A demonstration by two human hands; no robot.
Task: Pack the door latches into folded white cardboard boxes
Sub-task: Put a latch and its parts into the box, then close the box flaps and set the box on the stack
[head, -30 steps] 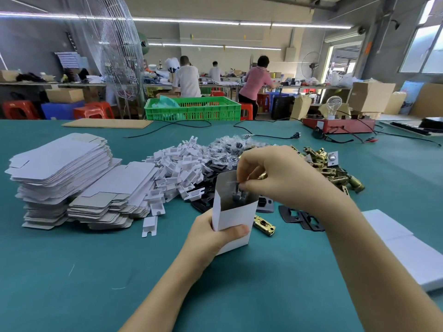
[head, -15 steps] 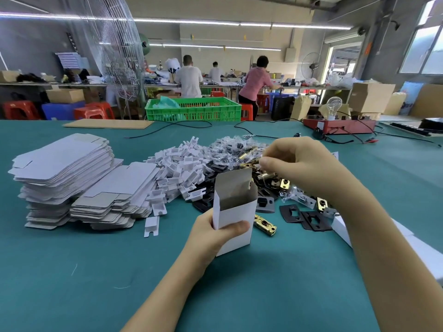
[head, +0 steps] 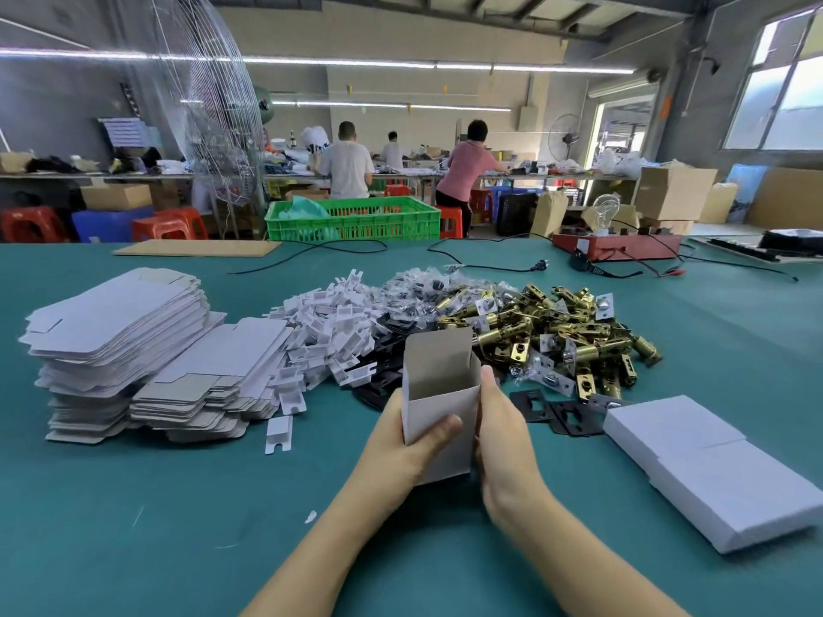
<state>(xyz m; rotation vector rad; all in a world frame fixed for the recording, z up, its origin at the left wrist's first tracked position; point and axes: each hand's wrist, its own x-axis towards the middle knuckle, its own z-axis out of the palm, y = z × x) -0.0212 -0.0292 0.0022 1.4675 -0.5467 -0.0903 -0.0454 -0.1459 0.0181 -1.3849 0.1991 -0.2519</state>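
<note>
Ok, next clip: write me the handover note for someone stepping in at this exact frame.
Left hand grips the open box upright, thumb across its front. Right hand lies against the box's right side, holding no part.
Latches are piled behind the box, flat blanks stacked at left, closed boxes at right.
Done: box folded, top flap open; its contents can't be seen.
Left: check the contents, close the flap, set it with the closed boxes, fold the next blank.

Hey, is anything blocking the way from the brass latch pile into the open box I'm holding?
Nothing visible does. The white box stands upright between the left hand and right hand, top flap up, mouth open. The brass latches lie just behind it.
</note>
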